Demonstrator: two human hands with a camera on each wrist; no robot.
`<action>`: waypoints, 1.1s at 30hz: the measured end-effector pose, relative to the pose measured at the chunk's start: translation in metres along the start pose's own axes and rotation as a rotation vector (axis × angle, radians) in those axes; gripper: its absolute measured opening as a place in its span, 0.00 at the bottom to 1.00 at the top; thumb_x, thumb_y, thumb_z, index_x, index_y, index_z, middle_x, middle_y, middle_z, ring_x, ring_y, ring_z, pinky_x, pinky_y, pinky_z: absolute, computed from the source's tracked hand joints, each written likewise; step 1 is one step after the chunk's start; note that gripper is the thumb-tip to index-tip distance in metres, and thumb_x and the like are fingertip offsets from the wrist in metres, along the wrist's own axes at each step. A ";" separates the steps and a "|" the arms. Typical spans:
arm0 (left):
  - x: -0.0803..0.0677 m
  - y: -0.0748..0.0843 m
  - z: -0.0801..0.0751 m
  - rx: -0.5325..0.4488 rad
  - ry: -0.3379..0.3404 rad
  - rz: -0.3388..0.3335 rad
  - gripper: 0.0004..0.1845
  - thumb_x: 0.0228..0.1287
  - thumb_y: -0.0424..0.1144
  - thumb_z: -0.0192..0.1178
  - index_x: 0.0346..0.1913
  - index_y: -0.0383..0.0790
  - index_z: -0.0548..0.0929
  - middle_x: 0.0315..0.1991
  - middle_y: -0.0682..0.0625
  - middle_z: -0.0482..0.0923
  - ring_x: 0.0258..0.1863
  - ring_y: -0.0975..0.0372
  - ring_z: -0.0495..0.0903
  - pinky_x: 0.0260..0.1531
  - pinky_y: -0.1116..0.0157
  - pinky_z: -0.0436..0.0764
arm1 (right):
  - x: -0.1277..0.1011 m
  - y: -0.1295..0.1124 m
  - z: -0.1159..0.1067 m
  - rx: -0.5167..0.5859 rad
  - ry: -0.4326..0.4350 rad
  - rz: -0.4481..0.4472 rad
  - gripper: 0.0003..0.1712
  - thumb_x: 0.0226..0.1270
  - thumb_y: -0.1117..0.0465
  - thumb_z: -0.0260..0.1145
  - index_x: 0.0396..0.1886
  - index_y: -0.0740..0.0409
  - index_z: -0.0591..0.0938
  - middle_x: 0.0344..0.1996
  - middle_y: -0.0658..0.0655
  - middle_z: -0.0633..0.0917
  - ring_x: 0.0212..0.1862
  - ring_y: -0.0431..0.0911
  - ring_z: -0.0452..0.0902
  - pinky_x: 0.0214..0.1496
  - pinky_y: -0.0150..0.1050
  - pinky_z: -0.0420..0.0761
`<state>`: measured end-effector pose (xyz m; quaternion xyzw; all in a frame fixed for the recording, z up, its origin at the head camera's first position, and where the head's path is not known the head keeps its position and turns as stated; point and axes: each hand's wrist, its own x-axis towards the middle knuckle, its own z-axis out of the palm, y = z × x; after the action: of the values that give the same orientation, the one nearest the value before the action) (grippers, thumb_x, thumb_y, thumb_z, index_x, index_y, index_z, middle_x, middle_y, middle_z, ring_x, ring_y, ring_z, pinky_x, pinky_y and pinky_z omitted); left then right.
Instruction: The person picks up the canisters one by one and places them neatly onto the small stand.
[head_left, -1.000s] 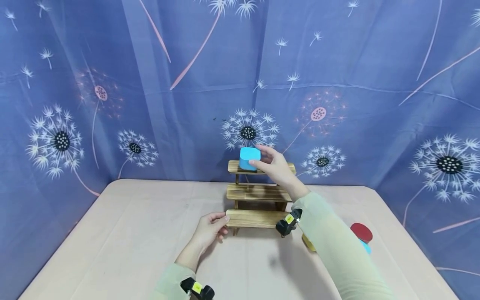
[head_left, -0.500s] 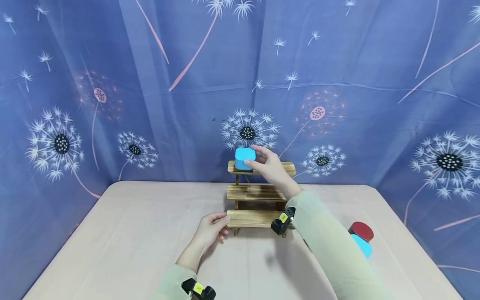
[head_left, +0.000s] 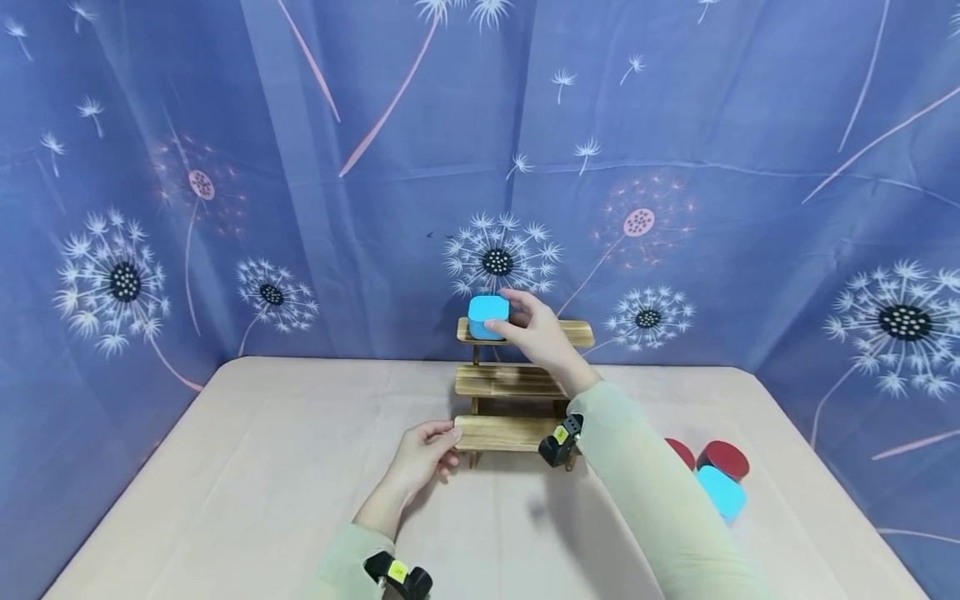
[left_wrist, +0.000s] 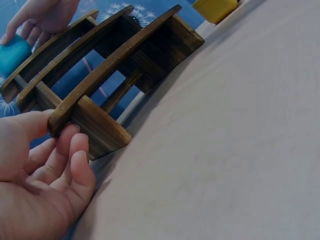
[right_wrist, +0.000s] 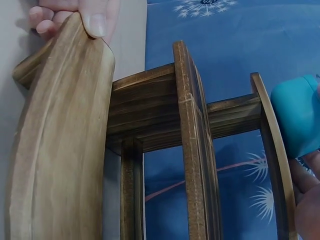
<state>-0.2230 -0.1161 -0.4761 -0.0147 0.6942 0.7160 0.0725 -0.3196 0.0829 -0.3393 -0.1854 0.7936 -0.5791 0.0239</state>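
A three-tier wooden stand (head_left: 506, 382) is in the middle of the table, near the back. On the left end of its top shelf sits a bright blue rounded-square box (head_left: 489, 318). My right hand (head_left: 546, 340) holds this box from its right side, thumb in front and fingers behind; the right wrist view shows the box (right_wrist: 296, 116) at the shelf's surface. With thumb and fingers, my left hand (head_left: 417, 460) pinches the left end of the lowest shelf. In the left wrist view the left thumb lies over the board's end and the fingers (left_wrist: 75, 155) curl beneath it.
Right of my right forearm stand a red round-topped piece (head_left: 723, 460), another blue piece (head_left: 722, 493) and a second red one (head_left: 681, 452), partly hidden by the sleeve. A yellow piece (left_wrist: 216, 9) shows beyond the stand. A blue dandelion-print curtain (head_left: 375, 250) surrounds the table's back and sides.
My right hand has slid the blue box slightly left along the top shelf, mostly in the first half second. The left hand stays on the lowest shelf.
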 end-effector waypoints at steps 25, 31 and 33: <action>0.000 -0.004 0.000 0.005 0.005 0.014 0.21 0.66 0.38 0.58 0.55 0.25 0.74 0.24 0.53 0.79 0.20 0.66 0.76 0.16 0.73 0.76 | -0.001 0.002 -0.001 -0.010 0.072 0.048 0.43 0.54 0.54 0.73 0.68 0.59 0.66 0.63 0.61 0.73 0.64 0.52 0.71 0.62 0.48 0.75; 0.000 -0.003 0.000 0.007 0.005 0.025 0.21 0.66 0.38 0.57 0.55 0.24 0.73 0.25 0.53 0.79 0.20 0.66 0.76 0.16 0.73 0.76 | 0.000 0.000 -0.002 -0.008 0.069 0.049 0.42 0.53 0.57 0.73 0.67 0.61 0.67 0.60 0.62 0.76 0.63 0.53 0.72 0.61 0.48 0.76; 0.000 -0.003 0.000 0.004 0.006 0.021 0.21 0.66 0.38 0.58 0.55 0.24 0.73 0.24 0.53 0.79 0.20 0.67 0.76 0.16 0.73 0.76 | 0.001 0.001 -0.003 -0.003 0.066 0.045 0.41 0.54 0.57 0.72 0.66 0.61 0.67 0.60 0.62 0.76 0.63 0.53 0.72 0.61 0.48 0.76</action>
<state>-0.2229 -0.1161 -0.4790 -0.0095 0.6961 0.7151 0.0631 -0.3215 0.0854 -0.3391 -0.1481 0.7988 -0.5829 0.0103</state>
